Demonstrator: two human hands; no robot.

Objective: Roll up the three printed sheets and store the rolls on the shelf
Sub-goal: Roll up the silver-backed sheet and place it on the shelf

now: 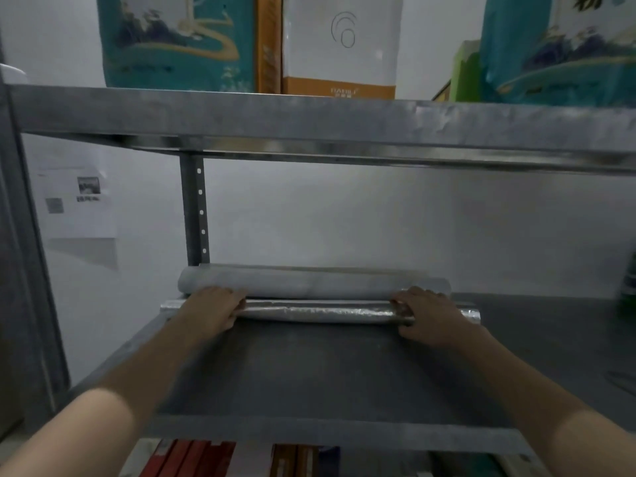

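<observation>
Silvery near roll [320,313] lies on the grey shelf [309,373], just in front of the far roll [309,285]. Left hand [213,309] and right hand [428,316] curl over its ends. It is probably light, crushable and apt to unroll, so grip gently near both ends.

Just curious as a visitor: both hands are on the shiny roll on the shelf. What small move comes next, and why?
Probably let go and draw back: the left hand and right hand grip the ends of the shiny roll, which seems to lie on the shelf close beside the grey roll.
</observation>
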